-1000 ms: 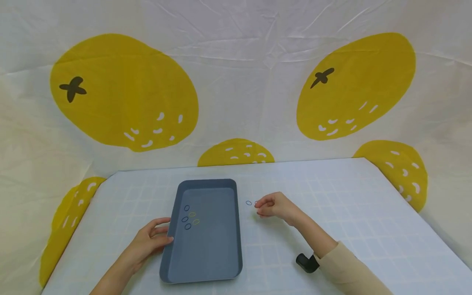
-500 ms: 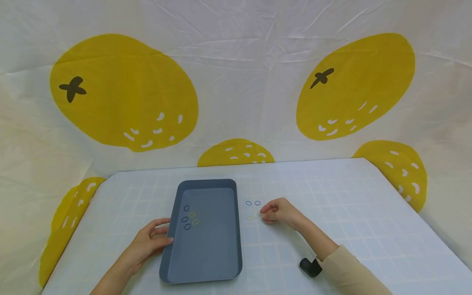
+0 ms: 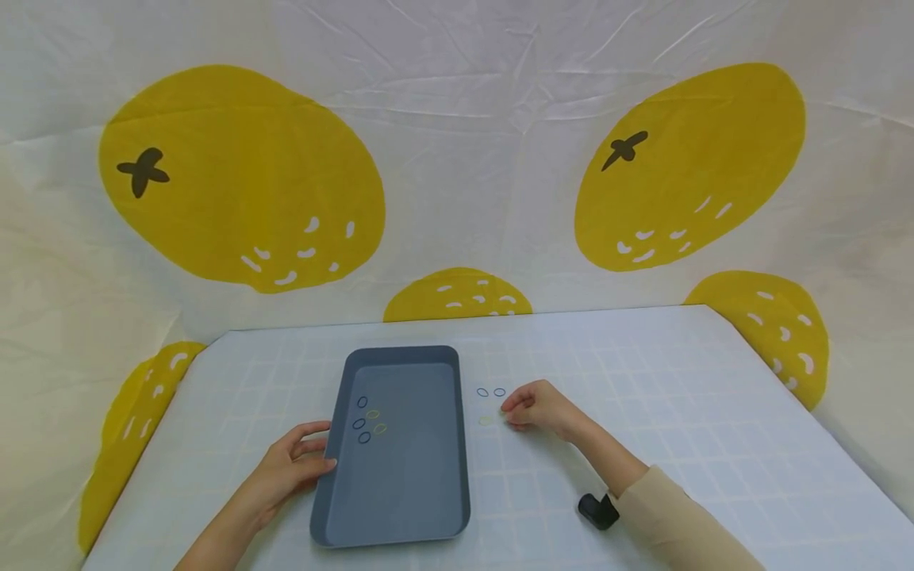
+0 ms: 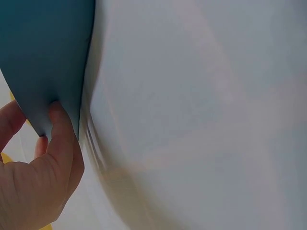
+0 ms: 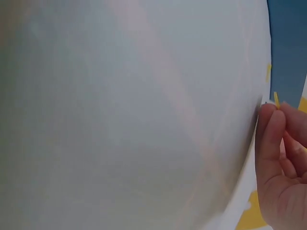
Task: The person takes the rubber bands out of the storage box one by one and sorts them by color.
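Note:
A grey-blue tray (image 3: 400, 350) lies on the checked white table (image 3: 643, 381), with several small blue and yellow rubber bands (image 3: 367, 420) in its far left part. My left hand (image 3: 321, 448) holds the tray's left rim, the thumb (image 4: 60, 139) pressed on the tray wall (image 4: 43, 52). Right of the tray, two blue bands (image 3: 490, 392) and a pale yellow band (image 3: 486, 420) lie on the table. My right hand (image 3: 508, 411) rests beside them with fingers curled together. In the right wrist view its fingertips (image 5: 266, 112) pinch a thin yellow band (image 5: 276, 99).
A white cloth backdrop with big yellow fruit prints (image 3: 243, 174) rises behind the table. The table's far edge (image 3: 464, 317) and right edge (image 3: 807, 412) are in view. A black wrist camera (image 3: 596, 510) sits under my right forearm.
My right hand drew back from the far blue band toward me, uncovering that band. It has since barely moved. The left hand and tray stayed still.

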{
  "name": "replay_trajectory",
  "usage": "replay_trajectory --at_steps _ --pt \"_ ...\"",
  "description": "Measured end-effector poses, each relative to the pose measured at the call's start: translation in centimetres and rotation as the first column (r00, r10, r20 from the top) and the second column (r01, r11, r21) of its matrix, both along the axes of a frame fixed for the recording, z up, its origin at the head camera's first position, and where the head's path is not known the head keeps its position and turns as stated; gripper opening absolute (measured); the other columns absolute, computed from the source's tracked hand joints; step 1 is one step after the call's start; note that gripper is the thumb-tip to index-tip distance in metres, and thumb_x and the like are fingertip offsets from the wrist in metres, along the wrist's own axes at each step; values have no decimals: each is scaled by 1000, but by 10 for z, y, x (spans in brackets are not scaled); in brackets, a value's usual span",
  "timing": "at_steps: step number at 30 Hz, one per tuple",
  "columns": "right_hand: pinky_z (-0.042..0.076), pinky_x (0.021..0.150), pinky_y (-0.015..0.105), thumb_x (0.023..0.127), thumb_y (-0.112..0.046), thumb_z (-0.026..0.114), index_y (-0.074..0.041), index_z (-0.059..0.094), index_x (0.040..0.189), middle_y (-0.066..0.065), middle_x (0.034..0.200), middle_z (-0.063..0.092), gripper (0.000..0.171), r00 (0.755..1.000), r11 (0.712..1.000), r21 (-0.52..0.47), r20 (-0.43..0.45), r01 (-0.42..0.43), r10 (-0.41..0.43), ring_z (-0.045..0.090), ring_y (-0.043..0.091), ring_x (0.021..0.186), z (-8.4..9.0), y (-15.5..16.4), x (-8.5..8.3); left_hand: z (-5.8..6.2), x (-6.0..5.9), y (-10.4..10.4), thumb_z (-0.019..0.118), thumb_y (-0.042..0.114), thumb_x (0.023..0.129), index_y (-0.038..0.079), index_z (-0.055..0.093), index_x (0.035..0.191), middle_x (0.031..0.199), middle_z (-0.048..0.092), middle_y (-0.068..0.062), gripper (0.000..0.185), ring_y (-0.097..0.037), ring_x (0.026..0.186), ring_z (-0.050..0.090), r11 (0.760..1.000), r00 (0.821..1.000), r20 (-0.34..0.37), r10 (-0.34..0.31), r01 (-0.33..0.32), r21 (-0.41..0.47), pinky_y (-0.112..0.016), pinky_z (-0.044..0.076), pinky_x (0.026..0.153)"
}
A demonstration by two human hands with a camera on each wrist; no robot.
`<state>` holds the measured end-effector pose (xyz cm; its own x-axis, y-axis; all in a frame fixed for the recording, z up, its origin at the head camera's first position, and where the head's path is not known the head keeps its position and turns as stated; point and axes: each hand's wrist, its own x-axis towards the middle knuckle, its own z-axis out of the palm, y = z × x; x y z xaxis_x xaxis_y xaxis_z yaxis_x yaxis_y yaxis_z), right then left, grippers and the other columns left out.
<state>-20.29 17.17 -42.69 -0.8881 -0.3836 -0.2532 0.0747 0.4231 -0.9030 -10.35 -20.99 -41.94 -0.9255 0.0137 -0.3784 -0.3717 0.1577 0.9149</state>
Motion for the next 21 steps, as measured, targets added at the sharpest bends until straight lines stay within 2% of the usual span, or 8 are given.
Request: replay_trajectory --at_steps 6,13,21 --pt "53 64 27 80 6 66 8 66 89 7 74 64 9 1000 998 61 5 22 -22 60 13 64 2 -4 -2 0 -1 0 69 -1 78 -2 33 138 126 47 -27 70 -21 92 60 1000 1000 4 -7 7 7 -35 51 76" --pt "52 61 26 80 5 67 8 67 88 9 76 65 9 1000 995 101 -24 -7 10 58 12 64 4 -7 -3 0 -2 -1 69 0 79 -1 32 139 126 46 -27 70 -21 94 59 1000 1000 3 -18 18 17 -35 50 77" --pt "51 59 26 79 4 68 5 68 86 6 73 64 7 1000 991 129 -19 -21 24 57 12 62 3 -8 -4 -2 -2 -2 69 0 79 -1 32 139 128 44 -28 70 -22 95 58 1000 1000 6 -15 15 8 -35 50 77"
